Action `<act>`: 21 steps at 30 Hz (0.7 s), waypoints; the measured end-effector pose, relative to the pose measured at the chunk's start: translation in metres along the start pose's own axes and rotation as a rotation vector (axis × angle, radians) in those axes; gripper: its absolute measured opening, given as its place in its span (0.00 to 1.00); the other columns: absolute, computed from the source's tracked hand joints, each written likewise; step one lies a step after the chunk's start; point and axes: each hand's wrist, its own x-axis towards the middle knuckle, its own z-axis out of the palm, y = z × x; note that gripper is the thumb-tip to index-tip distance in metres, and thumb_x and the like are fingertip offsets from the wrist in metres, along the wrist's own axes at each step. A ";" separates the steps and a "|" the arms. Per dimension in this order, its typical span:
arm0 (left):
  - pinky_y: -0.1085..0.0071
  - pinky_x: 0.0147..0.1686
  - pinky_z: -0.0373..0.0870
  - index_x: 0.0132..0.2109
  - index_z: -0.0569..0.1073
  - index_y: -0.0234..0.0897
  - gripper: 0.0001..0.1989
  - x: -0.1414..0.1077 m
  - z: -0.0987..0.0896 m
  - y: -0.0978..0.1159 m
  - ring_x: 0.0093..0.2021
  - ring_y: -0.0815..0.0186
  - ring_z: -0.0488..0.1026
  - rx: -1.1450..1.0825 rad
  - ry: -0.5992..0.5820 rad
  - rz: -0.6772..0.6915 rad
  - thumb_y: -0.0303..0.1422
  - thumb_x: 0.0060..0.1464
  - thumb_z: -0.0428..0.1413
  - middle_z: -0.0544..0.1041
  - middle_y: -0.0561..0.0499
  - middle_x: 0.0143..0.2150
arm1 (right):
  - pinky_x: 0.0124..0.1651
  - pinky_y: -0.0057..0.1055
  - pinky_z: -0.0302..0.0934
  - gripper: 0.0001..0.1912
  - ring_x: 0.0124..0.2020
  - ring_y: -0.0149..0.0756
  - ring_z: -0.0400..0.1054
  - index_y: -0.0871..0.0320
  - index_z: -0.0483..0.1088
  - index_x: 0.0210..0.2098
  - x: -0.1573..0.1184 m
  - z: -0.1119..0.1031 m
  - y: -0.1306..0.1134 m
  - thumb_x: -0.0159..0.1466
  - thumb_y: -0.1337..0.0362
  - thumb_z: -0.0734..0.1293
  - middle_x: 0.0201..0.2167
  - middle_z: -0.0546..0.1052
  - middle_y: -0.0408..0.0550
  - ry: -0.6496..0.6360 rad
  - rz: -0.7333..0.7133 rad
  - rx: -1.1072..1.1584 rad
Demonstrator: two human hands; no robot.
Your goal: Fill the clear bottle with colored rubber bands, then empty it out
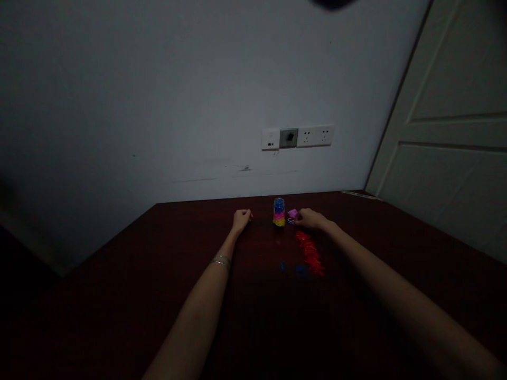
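Note:
My left hand (241, 217) rests on the dark red table in a loose fist, left of a small clear jar. I see nothing in it. The upright jar (279, 212) has blue, pink and yellow layers. On its right, my right hand (311, 218) has its fingers pressed together, touching or holding something too small to make out. By those fingertips lie a small pink piece (292, 213) and a pale ring-shaped thing (291, 219) with blue near it. A strip of red, ragged pieces (309, 252) stretches from below my right hand toward me.
Small dark blue pieces (301, 271) lie beside the near end of the red strip, with another blue bit (282, 266) to the left. The table (178, 232) meets a wall with sockets and a switch (289, 138). A pale panelled door (447, 137) stands at the right.

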 end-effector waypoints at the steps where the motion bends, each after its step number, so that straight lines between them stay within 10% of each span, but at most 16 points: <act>1: 0.75 0.24 0.57 0.21 0.71 0.32 0.18 0.000 0.000 0.000 0.19 0.71 0.63 -0.002 -0.001 -0.001 0.38 0.50 0.45 0.66 0.53 0.16 | 0.28 0.25 0.53 0.13 0.32 0.35 0.68 0.57 0.72 0.30 0.002 0.002 0.000 0.56 0.55 0.63 0.33 0.75 0.51 0.001 -0.008 -0.001; 21: 0.75 0.24 0.58 0.22 0.72 0.32 0.19 0.002 0.000 -0.003 0.19 0.71 0.63 -0.001 0.001 -0.006 0.39 0.50 0.45 0.66 0.53 0.16 | 0.29 0.24 0.52 0.09 0.30 0.31 0.66 0.60 0.68 0.29 -0.004 0.006 -0.003 0.60 0.62 0.59 0.32 0.74 0.50 0.038 -0.094 0.021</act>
